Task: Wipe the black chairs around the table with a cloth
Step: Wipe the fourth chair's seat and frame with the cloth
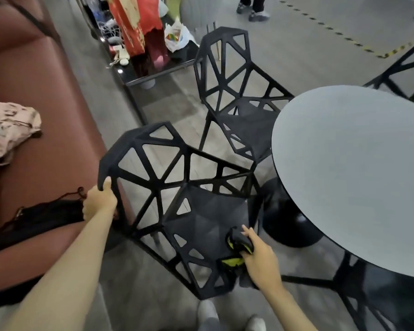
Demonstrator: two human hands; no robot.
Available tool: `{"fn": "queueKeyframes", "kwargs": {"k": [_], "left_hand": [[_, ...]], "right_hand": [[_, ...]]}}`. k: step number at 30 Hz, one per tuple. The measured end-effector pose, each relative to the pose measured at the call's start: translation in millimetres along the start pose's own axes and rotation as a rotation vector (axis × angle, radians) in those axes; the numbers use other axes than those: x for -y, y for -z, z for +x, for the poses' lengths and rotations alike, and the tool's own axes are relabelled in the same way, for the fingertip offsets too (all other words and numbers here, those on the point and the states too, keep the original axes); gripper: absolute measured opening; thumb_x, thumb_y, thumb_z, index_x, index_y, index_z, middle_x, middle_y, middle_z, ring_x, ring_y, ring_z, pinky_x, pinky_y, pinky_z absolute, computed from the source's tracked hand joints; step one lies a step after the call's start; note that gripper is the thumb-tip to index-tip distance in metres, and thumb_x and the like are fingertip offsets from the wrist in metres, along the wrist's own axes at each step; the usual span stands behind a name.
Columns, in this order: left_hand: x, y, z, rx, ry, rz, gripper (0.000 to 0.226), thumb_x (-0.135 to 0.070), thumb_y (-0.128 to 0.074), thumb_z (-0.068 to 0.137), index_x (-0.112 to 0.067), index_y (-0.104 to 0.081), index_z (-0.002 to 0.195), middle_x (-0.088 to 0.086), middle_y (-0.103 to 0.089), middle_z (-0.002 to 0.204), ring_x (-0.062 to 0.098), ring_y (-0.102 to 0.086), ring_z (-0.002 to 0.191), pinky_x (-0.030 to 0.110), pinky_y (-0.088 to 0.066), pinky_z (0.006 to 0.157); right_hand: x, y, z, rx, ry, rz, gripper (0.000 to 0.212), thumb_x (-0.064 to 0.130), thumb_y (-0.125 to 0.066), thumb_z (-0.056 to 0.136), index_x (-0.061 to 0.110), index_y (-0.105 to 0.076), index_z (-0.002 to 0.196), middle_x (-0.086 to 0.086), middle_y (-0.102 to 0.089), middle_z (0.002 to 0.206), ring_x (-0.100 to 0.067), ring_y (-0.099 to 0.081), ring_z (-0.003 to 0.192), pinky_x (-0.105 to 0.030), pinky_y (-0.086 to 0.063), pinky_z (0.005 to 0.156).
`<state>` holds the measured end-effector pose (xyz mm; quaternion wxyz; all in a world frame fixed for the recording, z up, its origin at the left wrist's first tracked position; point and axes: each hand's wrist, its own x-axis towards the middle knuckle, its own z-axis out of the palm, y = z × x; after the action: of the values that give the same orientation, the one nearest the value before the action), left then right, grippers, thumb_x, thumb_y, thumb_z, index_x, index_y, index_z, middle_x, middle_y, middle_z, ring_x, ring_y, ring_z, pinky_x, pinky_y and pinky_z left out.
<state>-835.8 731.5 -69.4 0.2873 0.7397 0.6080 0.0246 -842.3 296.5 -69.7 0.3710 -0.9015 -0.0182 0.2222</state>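
Observation:
A black lattice chair (201, 218) stands right in front of me, its back toward the left. My left hand (99, 200) grips the top corner of its backrest. My right hand (258, 256) holds a bunched black and yellow-green cloth (237, 244) against the front right part of the seat. A second black chair (239, 101) stands beyond it, tucked against the round grey table (349, 168). Parts of two more black chairs show at the upper right (402, 70) and lower right (373, 299).
A brown sofa (46, 96) runs along the left, with a pink cloth (7, 132) and a black bag (41, 218) on it. A low black table (153, 70) cluttered with bags stands behind. A person's feet (253, 10) are at the top. My shoes (225, 316) show below.

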Motion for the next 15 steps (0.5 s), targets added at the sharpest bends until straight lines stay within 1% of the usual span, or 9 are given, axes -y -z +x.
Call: {"fn": "queueKeyframes", "kwargs": {"k": [2,3,5,7,10,11,13,15], "left_hand": [[22,6,-24,0.019,0.032,-0.003,0.070,-0.071,-0.032,0.101,-0.012,-0.065,0.119,0.021,-0.067,0.120,0.048,-0.062,0.108,0.057,-0.050,0.095],[35,9,-37,0.021,0.051,-0.014,0.071,-0.072,-0.030,0.101,-0.013,-0.065,0.117,0.021,-0.067,0.119,0.048,-0.062,0.107,0.058,-0.050,0.094],[52,14,-68,0.006,0.095,-0.049,0.070,-0.070,-0.029,0.103,-0.013,-0.065,0.119,0.022,-0.067,0.121,0.049,-0.061,0.110,0.060,-0.050,0.095],[59,17,-99,0.009,0.147,-0.065,0.068,-0.066,-0.031,0.105,-0.011,-0.064,0.128,0.024,-0.065,0.127,0.050,-0.060,0.115,0.060,-0.047,0.098],[67,26,-139,0.037,0.199,-0.094,0.068,-0.061,-0.031,0.107,-0.011,-0.052,0.146,0.025,-0.059,0.141,0.051,-0.053,0.127,0.059,-0.041,0.105],[70,27,-149,0.044,0.219,-0.113,0.067,-0.061,-0.031,0.107,-0.012,-0.050,0.148,0.025,-0.058,0.142,0.051,-0.052,0.129,0.059,-0.041,0.105],[81,28,-165,0.073,0.246,-0.138,0.070,-0.065,-0.028,0.105,-0.011,-0.052,0.144,0.025,-0.062,0.135,0.051,-0.055,0.124,0.057,-0.043,0.101],[93,32,-177,0.115,0.254,-0.122,0.084,-0.074,-0.021,0.100,-0.008,-0.057,0.138,0.024,-0.067,0.127,0.049,-0.058,0.118,0.057,-0.046,0.100]], "right_hand": [[2,15,-17,-0.030,-0.018,0.005,0.058,0.004,-0.068,0.088,0.040,-0.060,0.132,0.028,-0.064,0.126,-0.010,-0.063,0.121,-0.033,-0.053,0.089],[3,22,-26,-0.042,-0.026,0.005,0.055,0.004,-0.069,0.087,0.042,-0.061,0.127,0.030,-0.065,0.123,-0.009,-0.065,0.115,-0.032,-0.053,0.085],[0,33,-44,-0.071,-0.044,0.007,0.051,0.003,-0.069,0.087,0.040,-0.061,0.121,0.027,-0.066,0.120,-0.010,-0.066,0.110,-0.034,-0.053,0.084],[1,42,-60,-0.096,-0.078,0.018,0.048,0.002,-0.069,0.086,0.038,-0.062,0.117,0.024,-0.069,0.116,-0.012,-0.067,0.107,-0.035,-0.053,0.083],[5,50,-82,-0.112,-0.126,0.038,0.047,0.003,-0.068,0.086,0.044,-0.061,0.107,0.023,-0.070,0.101,-0.007,-0.065,0.095,-0.034,-0.050,0.078],[5,52,-88,-0.112,-0.140,0.034,0.046,0.003,-0.068,0.086,0.045,-0.060,0.104,0.023,-0.070,0.098,-0.006,-0.065,0.093,-0.034,-0.050,0.077],[6,53,-99,-0.109,-0.156,0.039,0.043,0.004,-0.067,0.087,0.044,-0.058,0.101,0.022,-0.069,0.097,-0.005,-0.064,0.092,-0.035,-0.050,0.076],[9,54,-107,-0.110,-0.165,0.060,0.040,0.004,-0.066,0.088,0.041,-0.058,0.099,0.020,-0.069,0.095,-0.006,-0.065,0.091,-0.033,-0.049,0.073]]}}
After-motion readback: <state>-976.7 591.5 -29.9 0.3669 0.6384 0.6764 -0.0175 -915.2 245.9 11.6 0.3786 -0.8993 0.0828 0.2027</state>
